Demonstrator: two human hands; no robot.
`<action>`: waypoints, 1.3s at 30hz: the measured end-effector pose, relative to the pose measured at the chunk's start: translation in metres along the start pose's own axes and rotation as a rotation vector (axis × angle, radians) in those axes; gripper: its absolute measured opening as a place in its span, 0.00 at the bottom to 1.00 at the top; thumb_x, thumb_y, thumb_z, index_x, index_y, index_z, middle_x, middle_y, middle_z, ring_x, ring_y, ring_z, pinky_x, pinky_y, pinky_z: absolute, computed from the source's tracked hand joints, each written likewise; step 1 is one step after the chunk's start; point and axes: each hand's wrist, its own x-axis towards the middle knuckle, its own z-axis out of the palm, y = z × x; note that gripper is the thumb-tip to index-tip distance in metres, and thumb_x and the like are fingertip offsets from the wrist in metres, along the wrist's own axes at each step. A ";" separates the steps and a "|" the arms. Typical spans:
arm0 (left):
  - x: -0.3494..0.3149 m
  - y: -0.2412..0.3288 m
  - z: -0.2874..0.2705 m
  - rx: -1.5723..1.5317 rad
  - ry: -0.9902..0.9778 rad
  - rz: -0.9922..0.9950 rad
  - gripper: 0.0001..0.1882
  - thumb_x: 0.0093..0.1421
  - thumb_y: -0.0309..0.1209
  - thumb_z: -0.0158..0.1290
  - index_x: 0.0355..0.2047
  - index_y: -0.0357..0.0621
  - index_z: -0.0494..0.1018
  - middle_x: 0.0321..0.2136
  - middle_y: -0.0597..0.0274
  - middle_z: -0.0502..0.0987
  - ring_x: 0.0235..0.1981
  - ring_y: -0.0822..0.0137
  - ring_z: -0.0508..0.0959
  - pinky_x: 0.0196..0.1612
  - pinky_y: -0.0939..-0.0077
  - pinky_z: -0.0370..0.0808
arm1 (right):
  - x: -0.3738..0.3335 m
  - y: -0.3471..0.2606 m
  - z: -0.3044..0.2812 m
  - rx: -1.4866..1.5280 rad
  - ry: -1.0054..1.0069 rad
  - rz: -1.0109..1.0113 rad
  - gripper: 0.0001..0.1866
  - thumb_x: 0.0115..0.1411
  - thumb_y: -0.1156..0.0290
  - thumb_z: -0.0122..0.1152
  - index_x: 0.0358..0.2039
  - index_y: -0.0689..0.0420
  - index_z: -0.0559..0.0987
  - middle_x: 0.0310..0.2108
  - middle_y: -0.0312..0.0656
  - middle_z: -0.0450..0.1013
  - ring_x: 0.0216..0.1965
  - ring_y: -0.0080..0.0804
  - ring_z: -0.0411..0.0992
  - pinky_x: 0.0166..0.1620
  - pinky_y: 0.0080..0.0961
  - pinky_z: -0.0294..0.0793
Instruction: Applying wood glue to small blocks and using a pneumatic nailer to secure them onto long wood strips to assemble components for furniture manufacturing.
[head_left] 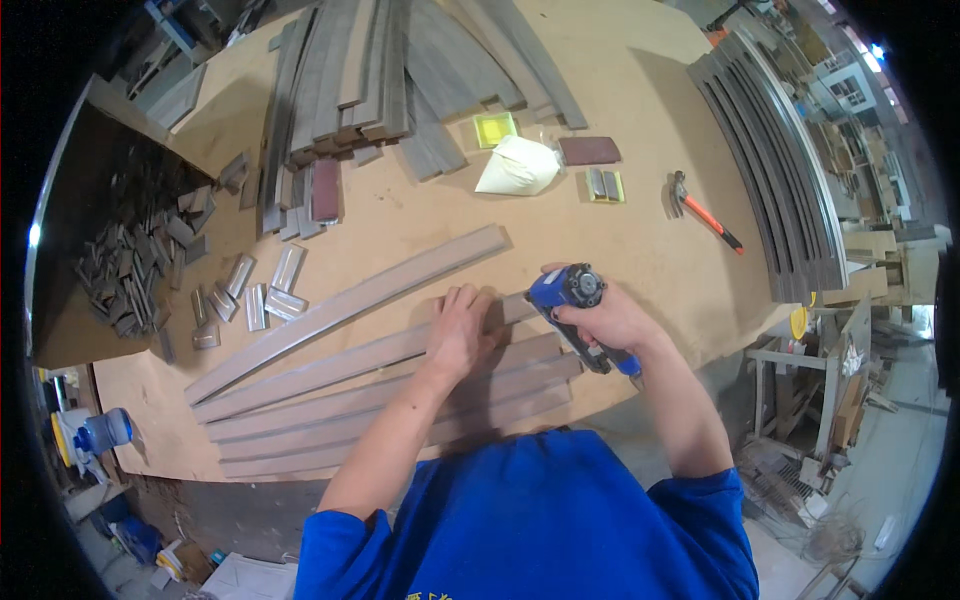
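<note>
My right hand [618, 318] is wrapped around the handle of a blue and black nail gun [562, 288]. The tool's nose meets the right end of a long brown wooden strip [340, 368], or sits just above it; I cannot tell which. My left hand [460, 330] grips that strip a little left of the tool, with curled fingers partly hidden. Another long strip [350, 308] lies beyond it at a slant. Several more strips [310, 430] fan out on the near side, partly covered by my left forearm.
The wooden table [400, 215] bears stacked grey boards [430, 60], a white bag [520, 165] and small metal-edged blocks [288, 268]. A dark bin [70, 220] of offcuts stands left. An orange-handled hammer [708, 215] lies right, near a slatted panel stack [770, 170]. A water jug [105, 430] stands beyond the left edge.
</note>
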 end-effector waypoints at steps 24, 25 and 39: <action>-0.001 -0.001 0.002 -0.015 0.067 0.049 0.36 0.45 0.30 0.73 0.56 0.50 0.74 0.47 0.57 0.73 0.54 0.51 0.71 0.58 0.52 0.66 | -0.023 0.005 0.016 -0.029 0.001 0.039 0.35 0.58 0.68 0.68 0.68 0.46 0.72 0.32 0.34 0.76 0.21 0.19 0.70 0.27 0.23 0.74; -0.001 -0.001 0.002 -0.008 0.058 0.043 0.35 0.45 0.30 0.73 0.56 0.50 0.74 0.47 0.57 0.73 0.54 0.51 0.71 0.58 0.52 0.66 | -0.023 0.008 0.016 -0.029 0.006 0.036 0.35 0.58 0.68 0.68 0.68 0.46 0.72 0.32 0.34 0.76 0.21 0.19 0.70 0.27 0.23 0.74; -0.012 -0.006 -0.014 0.005 0.064 0.013 0.29 0.52 0.40 0.69 0.54 0.48 0.76 0.48 0.59 0.74 0.56 0.53 0.71 0.60 0.55 0.65 | -0.011 -0.018 0.031 -0.054 -0.044 0.006 0.35 0.60 0.66 0.69 0.69 0.49 0.71 0.30 0.34 0.76 0.19 0.20 0.71 0.24 0.23 0.74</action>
